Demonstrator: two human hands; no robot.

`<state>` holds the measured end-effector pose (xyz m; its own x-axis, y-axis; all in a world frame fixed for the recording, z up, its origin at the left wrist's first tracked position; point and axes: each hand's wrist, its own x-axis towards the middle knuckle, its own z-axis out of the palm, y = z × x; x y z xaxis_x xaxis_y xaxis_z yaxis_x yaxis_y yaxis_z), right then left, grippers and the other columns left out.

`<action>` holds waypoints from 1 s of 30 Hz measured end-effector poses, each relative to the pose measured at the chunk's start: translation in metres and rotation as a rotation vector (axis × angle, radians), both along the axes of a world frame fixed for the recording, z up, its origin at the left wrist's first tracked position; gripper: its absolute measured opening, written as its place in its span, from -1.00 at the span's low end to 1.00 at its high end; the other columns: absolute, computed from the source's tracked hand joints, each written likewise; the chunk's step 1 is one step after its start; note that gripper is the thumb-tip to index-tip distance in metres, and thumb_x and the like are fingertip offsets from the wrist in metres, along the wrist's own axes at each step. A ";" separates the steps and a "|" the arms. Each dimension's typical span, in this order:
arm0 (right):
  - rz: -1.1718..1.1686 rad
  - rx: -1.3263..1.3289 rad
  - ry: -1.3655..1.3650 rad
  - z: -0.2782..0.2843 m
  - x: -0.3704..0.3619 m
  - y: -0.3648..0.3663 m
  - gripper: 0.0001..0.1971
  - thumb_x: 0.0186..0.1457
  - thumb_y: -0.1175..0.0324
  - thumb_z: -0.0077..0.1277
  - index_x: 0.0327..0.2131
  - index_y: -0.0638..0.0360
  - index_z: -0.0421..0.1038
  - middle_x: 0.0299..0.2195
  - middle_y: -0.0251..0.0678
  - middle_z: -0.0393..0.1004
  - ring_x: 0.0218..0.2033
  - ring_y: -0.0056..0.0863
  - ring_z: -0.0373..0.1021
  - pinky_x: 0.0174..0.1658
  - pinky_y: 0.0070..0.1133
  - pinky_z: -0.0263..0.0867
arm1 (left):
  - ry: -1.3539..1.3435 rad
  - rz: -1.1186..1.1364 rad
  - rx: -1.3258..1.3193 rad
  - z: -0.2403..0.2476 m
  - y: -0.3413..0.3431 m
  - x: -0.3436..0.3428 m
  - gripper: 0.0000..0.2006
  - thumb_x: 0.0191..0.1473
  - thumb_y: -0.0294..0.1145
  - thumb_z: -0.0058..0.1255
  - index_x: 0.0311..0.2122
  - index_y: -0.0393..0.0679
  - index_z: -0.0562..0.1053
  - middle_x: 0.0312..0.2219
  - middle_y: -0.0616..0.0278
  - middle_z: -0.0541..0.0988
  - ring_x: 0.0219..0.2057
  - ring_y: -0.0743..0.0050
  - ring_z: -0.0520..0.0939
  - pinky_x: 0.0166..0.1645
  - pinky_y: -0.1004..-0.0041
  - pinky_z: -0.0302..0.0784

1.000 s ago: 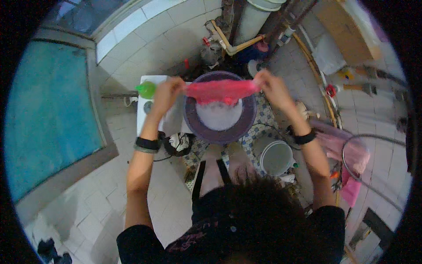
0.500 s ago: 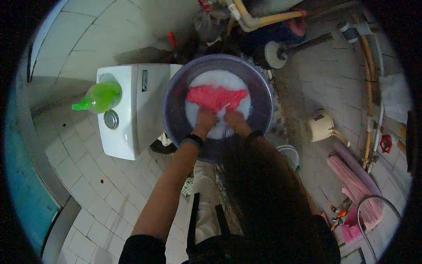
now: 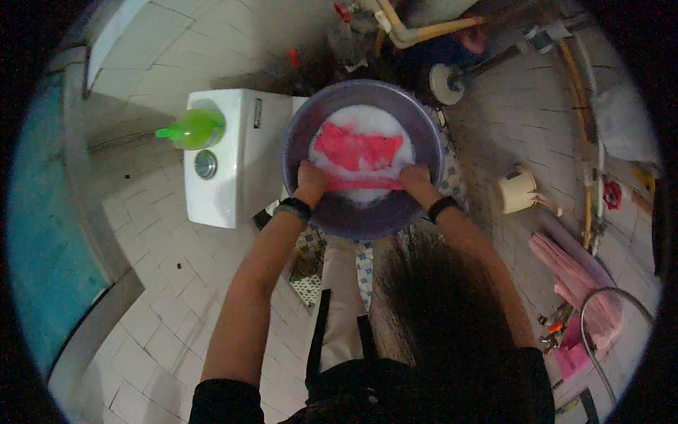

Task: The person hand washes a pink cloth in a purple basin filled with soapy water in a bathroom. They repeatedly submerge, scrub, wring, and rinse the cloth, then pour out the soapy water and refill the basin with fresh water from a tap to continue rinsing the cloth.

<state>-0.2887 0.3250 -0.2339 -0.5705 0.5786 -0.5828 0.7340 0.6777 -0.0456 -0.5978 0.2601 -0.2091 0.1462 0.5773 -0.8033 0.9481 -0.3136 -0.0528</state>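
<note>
One tub (image 3: 367,222) stands before us, left of it a tank (image 3: 267,159); suds (image 3: 361,119) in the tub bear the cloth (image 3: 359,150); a bottle (image 3: 198,130) tops the tank; our left hand (image 3: 311,182) and right hand (image 3: 419,181) grip the cloth's near edge.

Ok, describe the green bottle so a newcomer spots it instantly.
Left of the big purple basin is a white toilet tank. On its top, just beyond the round silver flush button, sits the green bottle. Its bright lime colour sets it apart from both.
</note>
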 end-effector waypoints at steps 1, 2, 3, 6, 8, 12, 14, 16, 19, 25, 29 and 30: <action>-0.010 -0.069 0.013 0.028 0.002 0.007 -0.80 0.06 0.37 0.00 -0.27 0.11 0.60 -0.30 -0.15 0.61 -0.22 -0.10 0.56 -0.27 -0.24 0.48 | -0.062 -0.005 -0.010 0.024 0.002 -0.007 -0.75 0.17 -0.25 -0.05 -0.11 0.08 0.61 -0.08 0.30 0.63 0.01 0.24 0.58 0.07 0.11 0.34; -0.024 -0.107 0.048 0.058 0.005 0.009 -0.80 0.05 0.39 0.02 -0.27 0.12 0.59 -0.31 -0.14 0.61 -0.23 -0.09 0.56 -0.27 -0.24 0.47 | -0.125 -0.009 -0.038 0.050 0.001 -0.013 -0.79 0.15 -0.27 -0.04 -0.17 0.11 0.61 -0.12 0.28 0.63 -0.01 0.21 0.58 0.06 0.11 0.35; -0.039 -0.142 0.083 0.093 0.012 0.005 -0.81 0.04 0.41 0.03 -0.26 0.13 0.58 -0.33 -0.13 0.60 -0.24 -0.07 0.55 -0.27 -0.25 0.46 | -0.188 -0.017 -0.064 0.079 -0.001 -0.021 -0.82 0.14 -0.29 -0.03 -0.23 0.14 0.60 -0.16 0.27 0.64 -0.04 0.19 0.58 0.05 0.11 0.36; -0.132 -0.216 0.312 0.200 0.035 0.004 -0.83 0.01 0.48 0.08 -0.28 0.18 0.56 -0.35 -0.09 0.58 -0.27 -0.07 0.53 -0.25 -0.29 0.44 | -0.437 0.090 0.020 0.180 -0.012 -0.042 -0.92 0.10 -0.36 -0.01 -0.35 0.07 0.53 -0.32 0.27 0.63 -0.05 0.11 0.55 0.03 0.09 0.38; -0.219 -0.212 0.498 0.267 0.039 0.007 -0.84 -0.01 0.51 0.09 -0.29 0.19 0.54 -0.33 -0.07 0.57 -0.27 -0.05 0.52 -0.22 -0.29 0.43 | -0.610 0.143 0.213 0.250 -0.017 -0.057 -0.95 0.09 -0.37 0.02 -0.34 0.02 0.51 -0.35 0.27 0.62 -0.06 0.10 0.53 0.01 0.10 0.40; -0.333 -0.014 0.809 0.401 0.046 0.014 -0.86 -0.01 0.52 0.09 -0.31 0.20 0.52 -0.30 -0.05 0.54 -0.24 -0.03 0.48 -0.19 -0.27 0.40 | -0.791 0.151 0.538 0.377 -0.018 -0.066 -0.93 0.05 -0.39 0.11 -0.32 -0.06 0.51 -0.34 0.21 0.61 -0.18 0.05 0.55 0.00 0.17 0.40; -0.317 0.097 0.904 0.466 0.041 0.015 -0.86 -0.02 0.55 0.09 -0.31 0.22 0.50 -0.32 -0.07 0.53 -0.27 -0.02 0.47 -0.22 -0.31 0.39 | -0.960 0.268 0.700 0.434 -0.021 -0.065 -0.89 0.08 -0.35 0.12 -0.29 -0.10 0.52 -0.34 0.17 0.60 -0.23 0.05 0.57 -0.05 0.21 0.43; -0.286 0.188 1.000 0.526 0.038 0.010 -0.88 0.03 0.56 0.10 -0.30 0.22 0.49 -0.34 -0.14 0.53 -0.33 -0.18 0.49 -0.27 -0.42 0.38 | -1.038 0.220 0.896 0.486 -0.021 -0.061 -0.86 0.12 -0.32 0.11 -0.29 -0.15 0.51 -0.36 0.11 0.58 -0.25 0.07 0.56 -0.11 0.26 0.44; -0.217 0.297 1.069 0.597 0.037 0.005 -0.91 0.07 0.57 0.09 -0.31 0.23 0.47 -0.37 -0.23 0.51 -0.36 -0.36 0.48 -0.30 -0.52 0.38 | -0.960 0.246 0.930 0.558 -0.023 -0.064 -0.83 0.16 -0.33 0.09 -0.28 -0.22 0.49 -0.36 0.09 0.57 -0.24 0.11 0.55 -0.06 0.31 0.42; -0.006 0.615 1.242 0.681 0.040 0.015 -0.87 0.13 0.56 0.07 -0.22 0.22 0.49 -0.32 -0.34 0.54 -0.29 -0.51 0.48 -0.20 -0.60 0.39 | -1.074 0.160 1.171 0.655 -0.017 -0.055 -0.83 0.16 -0.37 0.09 -0.29 -0.28 0.51 -0.43 0.18 0.58 -0.33 0.43 0.60 -0.12 0.46 0.48; -0.017 0.726 1.355 0.713 0.033 0.022 -0.82 0.18 0.53 0.05 -0.14 0.21 0.52 -0.21 -0.38 0.57 -0.22 -0.60 0.47 -0.10 -0.64 0.38 | -1.059 0.159 1.349 0.689 -0.014 -0.055 -0.83 0.18 -0.35 0.09 -0.27 -0.27 0.52 -0.44 0.24 0.59 -0.37 0.56 0.59 -0.14 0.53 0.50; -0.048 0.715 1.389 0.716 0.030 0.022 -0.82 0.19 0.52 0.05 -0.13 0.21 0.53 -0.19 -0.39 0.57 -0.21 -0.61 0.48 -0.09 -0.64 0.38 | -1.054 0.154 1.373 0.692 -0.014 -0.056 -0.83 0.18 -0.35 0.09 -0.26 -0.27 0.52 -0.44 0.24 0.59 -0.37 0.57 0.59 -0.14 0.53 0.50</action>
